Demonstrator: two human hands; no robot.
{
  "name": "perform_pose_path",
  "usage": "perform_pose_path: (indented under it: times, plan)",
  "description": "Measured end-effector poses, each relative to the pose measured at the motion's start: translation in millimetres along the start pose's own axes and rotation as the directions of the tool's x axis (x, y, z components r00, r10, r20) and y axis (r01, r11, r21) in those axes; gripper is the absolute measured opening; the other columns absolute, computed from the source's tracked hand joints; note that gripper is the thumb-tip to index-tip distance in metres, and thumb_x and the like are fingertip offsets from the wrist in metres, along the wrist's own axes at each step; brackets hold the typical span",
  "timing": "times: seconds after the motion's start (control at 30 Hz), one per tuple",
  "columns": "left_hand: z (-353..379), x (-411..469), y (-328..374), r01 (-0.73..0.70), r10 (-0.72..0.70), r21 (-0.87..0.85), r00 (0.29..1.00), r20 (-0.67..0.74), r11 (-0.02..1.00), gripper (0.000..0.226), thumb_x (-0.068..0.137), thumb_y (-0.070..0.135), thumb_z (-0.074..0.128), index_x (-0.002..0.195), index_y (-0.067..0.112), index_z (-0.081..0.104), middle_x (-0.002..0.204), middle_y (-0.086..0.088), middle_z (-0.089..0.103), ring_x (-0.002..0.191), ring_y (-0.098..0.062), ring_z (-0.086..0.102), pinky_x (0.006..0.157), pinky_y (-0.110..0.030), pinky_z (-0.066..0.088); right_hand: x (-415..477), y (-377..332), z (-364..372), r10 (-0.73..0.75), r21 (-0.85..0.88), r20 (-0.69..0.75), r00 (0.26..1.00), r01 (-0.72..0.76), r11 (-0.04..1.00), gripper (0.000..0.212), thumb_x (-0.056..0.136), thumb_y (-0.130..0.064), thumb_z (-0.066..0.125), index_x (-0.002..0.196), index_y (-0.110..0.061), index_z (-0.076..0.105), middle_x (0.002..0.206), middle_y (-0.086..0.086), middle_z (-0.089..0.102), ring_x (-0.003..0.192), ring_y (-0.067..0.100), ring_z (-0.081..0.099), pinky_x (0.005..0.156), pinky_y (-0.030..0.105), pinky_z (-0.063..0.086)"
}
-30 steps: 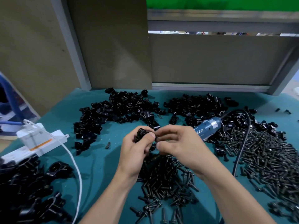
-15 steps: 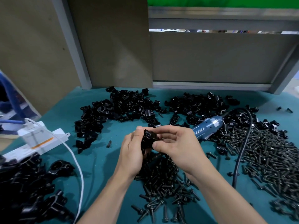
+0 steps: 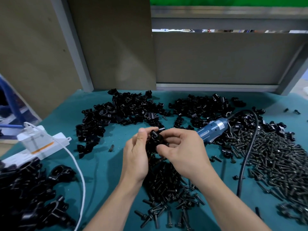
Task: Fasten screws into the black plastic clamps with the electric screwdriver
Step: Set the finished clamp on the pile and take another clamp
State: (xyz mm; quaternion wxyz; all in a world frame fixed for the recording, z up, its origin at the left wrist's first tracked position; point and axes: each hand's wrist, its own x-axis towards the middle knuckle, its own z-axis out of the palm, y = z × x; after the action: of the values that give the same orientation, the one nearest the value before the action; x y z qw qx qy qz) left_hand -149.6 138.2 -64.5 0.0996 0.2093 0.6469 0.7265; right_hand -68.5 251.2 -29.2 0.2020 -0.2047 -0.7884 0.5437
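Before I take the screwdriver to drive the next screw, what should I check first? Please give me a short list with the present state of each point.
1. Black clamp held: ok, the left hand and the right hand both pinch it.
2. Screw seated in the clamp: cannot tell, fingers hide it.
3. Electric screwdriver in hand: not ok, it lies on the table.
4. A hand free for the tool: not ok, both are busy.
5. Spare screws near: ok, a pile lies below the hands.
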Motion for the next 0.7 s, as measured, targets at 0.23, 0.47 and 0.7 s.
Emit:
perform_pose_path:
  times: [0.23, 0.47, 0.7]
  plan:
    - [-1.7, 8.4, 6.0, 0.140, -0.100, -0.263, 0.982, 0.159, 0.955, 0.032, 0.082, 0.031, 0.078, 0.110, 0.015, 0.082, 0.092, -0.012, 0.073, 0.060, -0.008, 0.051, 0.047, -0.017, 0.040, 3.9, 1.3, -5.3, 0.062, 0.101, -0.052, 0.997, -0.057, 0.993, 0.029, 0.077, -0.013, 0.085, 0.090, -0.038, 0.079, 0.085, -0.011, 0.080, 0.076, 0.012, 0.077, 0.082, 0.044, 0.064]
    - [-0.1, 12.2, -2.1, 0.131, -0.108, -0.253, 0.989, 0.105, 0.959, 0.049, 0.075, 0.032, 0.076, 0.116, 0.006, 0.077, 0.087, -0.007, 0.075, 0.060, -0.008, 0.054, 0.049, -0.018, 0.045, 1.1, 1.6, -1.6, 0.074, 0.099, -0.062, 0.995, -0.067, 0.993, 0.031, 0.075, -0.017, 0.086, 0.090, -0.043, 0.077, 0.083, -0.011, 0.079, 0.074, 0.011, 0.077, 0.079, 0.042, 0.065]
    - [-2.7, 11.7, -4.6, 0.108, -0.075, -0.236, 0.986, 0.147, 0.966, 0.035, 0.068, 0.037, 0.084, 0.102, 0.027, 0.085, 0.088, -0.002, 0.077, 0.062, -0.007, 0.055, 0.053, -0.018, 0.047, 0.5, 0.3, -0.3, 0.062, 0.079, -0.049, 0.997, -0.058, 0.995, 0.031, 0.079, -0.012, 0.087, 0.089, -0.039, 0.074, 0.080, -0.009, 0.079, 0.073, 0.012, 0.077, 0.078, 0.045, 0.065]
